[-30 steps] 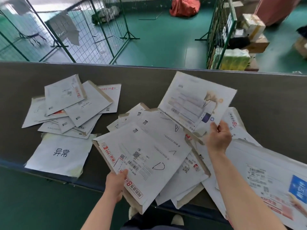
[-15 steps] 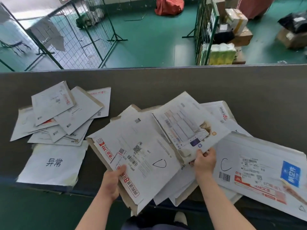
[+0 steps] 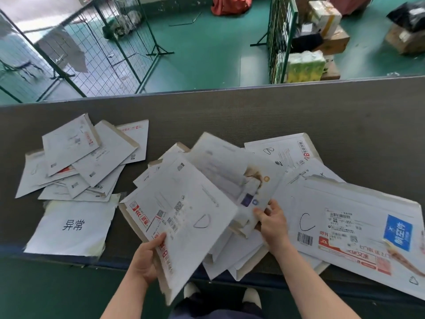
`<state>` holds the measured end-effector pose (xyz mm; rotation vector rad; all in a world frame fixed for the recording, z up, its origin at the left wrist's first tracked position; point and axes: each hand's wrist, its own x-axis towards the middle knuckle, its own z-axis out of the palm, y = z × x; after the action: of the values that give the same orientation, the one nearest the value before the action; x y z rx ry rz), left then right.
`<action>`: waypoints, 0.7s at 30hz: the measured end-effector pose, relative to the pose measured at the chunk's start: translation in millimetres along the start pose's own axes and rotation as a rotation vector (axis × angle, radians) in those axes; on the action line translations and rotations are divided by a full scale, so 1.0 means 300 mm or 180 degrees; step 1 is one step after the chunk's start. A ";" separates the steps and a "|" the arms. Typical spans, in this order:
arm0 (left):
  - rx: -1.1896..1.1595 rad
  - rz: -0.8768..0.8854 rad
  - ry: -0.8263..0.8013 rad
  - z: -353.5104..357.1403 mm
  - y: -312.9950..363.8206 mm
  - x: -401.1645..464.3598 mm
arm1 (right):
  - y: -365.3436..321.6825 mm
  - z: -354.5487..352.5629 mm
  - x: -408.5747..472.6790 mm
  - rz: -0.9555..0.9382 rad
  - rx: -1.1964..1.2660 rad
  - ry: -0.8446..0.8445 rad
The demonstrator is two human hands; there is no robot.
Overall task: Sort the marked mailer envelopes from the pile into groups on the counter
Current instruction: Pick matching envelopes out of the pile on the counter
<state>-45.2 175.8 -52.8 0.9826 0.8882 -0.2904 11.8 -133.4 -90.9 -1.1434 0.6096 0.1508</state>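
1. Hands first: the left hand [image 3: 147,259] grips the near corner of a mailer marked D [image 3: 184,217], thumb on its face, holding it over the desk's [image 3: 253,116] front edge.
2. The right hand [image 3: 271,223] pinches the lower edge of a blurred mailer [image 3: 232,171], which lies tilted across the D mailer's far side.
3. Under both held mailers sits the loose pile [image 3: 230,254], some of it overhanging the front edge.
4. Just right of the right hand lies a large mailer marked C [image 3: 345,226] with a blue label; behind it lies one marked B [image 3: 282,153].
5. On the desk's left, well apart from the hands, a group [image 3: 82,162] of overlapping mailers lies fanned out.
6. A white sheet [image 3: 73,226] with two printed characters sits in front of that group, touching its near edge.
7. Beyond the desk: green floor [image 3: 207,54], wire fencing [image 3: 103,47] and stacked boxes [image 3: 328,31].
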 end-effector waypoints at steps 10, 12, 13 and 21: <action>-0.0159 0.0292 0.0622 -0.030 -0.080 -0.034 | 0.094 0.073 -0.053 0.1031 -0.0412 -0.1648; -0.0165 0.0315 0.0700 -0.047 -0.088 -0.046 | 0.053 0.051 -0.005 0.0914 -0.0705 -0.1505; -0.0175 0.0330 0.0737 -0.059 -0.090 -0.054 | 0.035 0.045 0.039 0.0757 -0.0905 -0.1195; 0.0069 0.0243 0.1033 -0.138 -0.134 -0.076 | -0.128 0.200 0.344 0.0011 -0.2275 0.0129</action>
<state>-104.5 183.7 -69.7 1.0993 1.1402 -0.0756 135.9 -116.1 -97.9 -1.8378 0.6095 0.3682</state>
